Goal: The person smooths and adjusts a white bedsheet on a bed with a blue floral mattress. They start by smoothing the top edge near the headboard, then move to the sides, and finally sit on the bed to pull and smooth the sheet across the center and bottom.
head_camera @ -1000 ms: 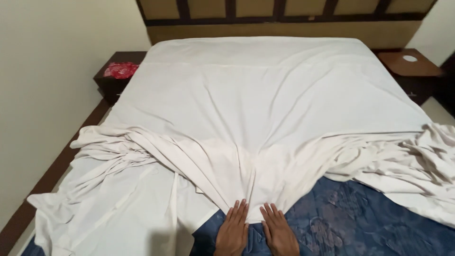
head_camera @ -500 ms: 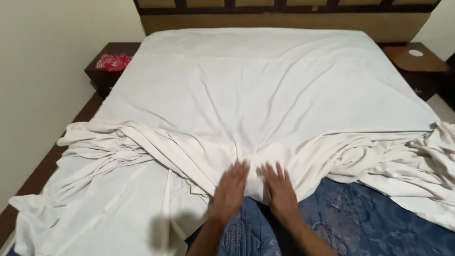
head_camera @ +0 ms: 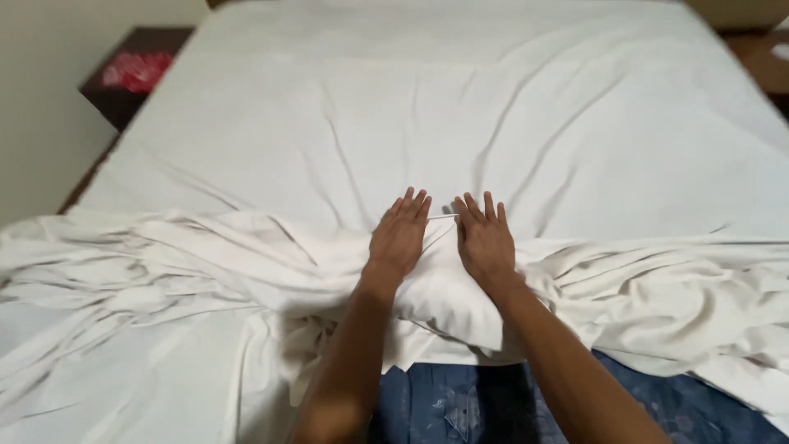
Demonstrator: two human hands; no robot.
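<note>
Head view: hands (head_camera: 444, 234) advanced up sheet (head_camera: 460, 123).

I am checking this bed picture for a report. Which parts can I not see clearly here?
- Palms of the left hand and right hand: head view, pressed down on the white sheet.
- Red item on the nightstand: blurred, kind unclear.
- Blue patterned mattress: mostly hidden by the sheet, cut by the bottom edge.
- Bed's head end: cut by the top edge.
</note>
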